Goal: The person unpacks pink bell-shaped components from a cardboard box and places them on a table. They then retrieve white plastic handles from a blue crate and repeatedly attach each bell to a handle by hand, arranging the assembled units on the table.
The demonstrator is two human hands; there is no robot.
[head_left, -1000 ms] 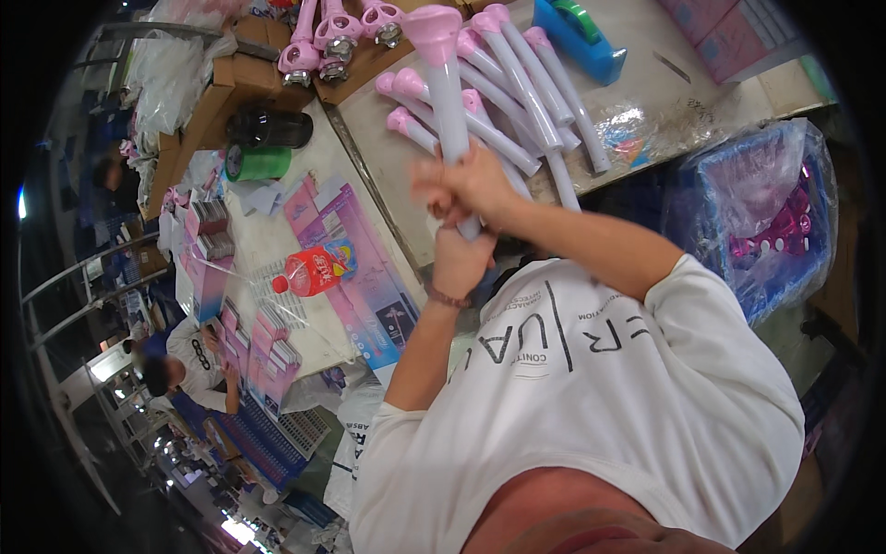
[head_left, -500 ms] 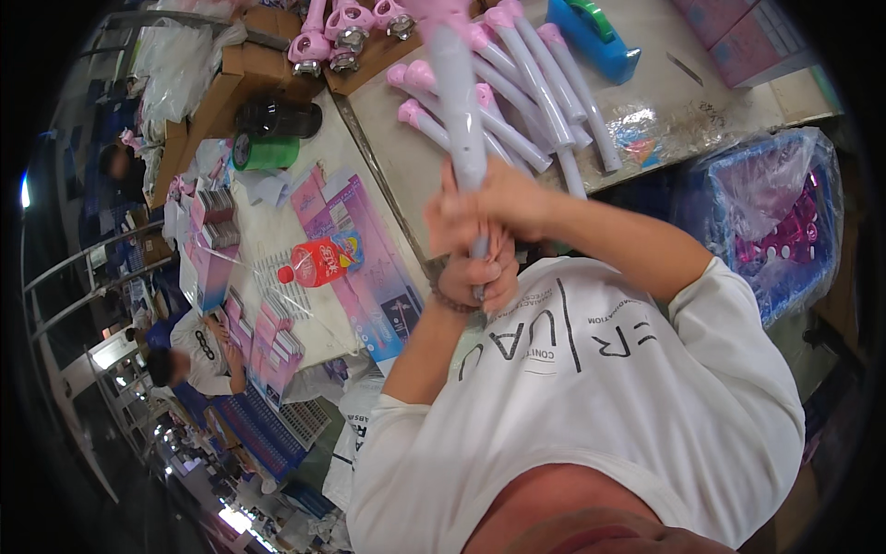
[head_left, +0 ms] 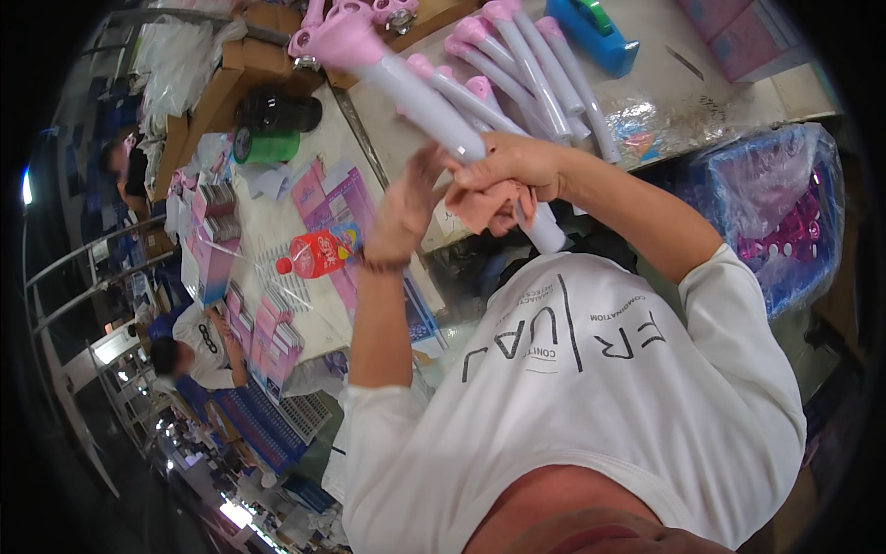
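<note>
My right hand (head_left: pixel 524 168) grips a white tube with a flared pink end (head_left: pixel 420 97), which slants from the upper left down toward my shirt. Bunched under the same hand, a peach-coloured cloth (head_left: pixel 482 207) wraps partly around the tube's lower part. Left of the tube, my left hand (head_left: pixel 408 214) is blurred, its fingers stretched upward and apart from the cloth. Several similar pink-ended white tubes (head_left: pixel 528 78) lie in a pile on the table beyond my hands.
A red-labelled bottle (head_left: pixel 314 254) lies on the left table among pink-purple printed cards. Behind it are a green tape roll (head_left: pixel 263 148) and a cardboard box (head_left: pixel 231 78). At right stands a plastic-lined blue crate (head_left: pixel 780 277) holding magenta parts. A person (head_left: pixel 198 346) sits at far left.
The tube has tipped from nearly upright to slanting, its pink end swinging left. My left hand has let go and moved left, and the peach cloth now shows in my right hand.
</note>
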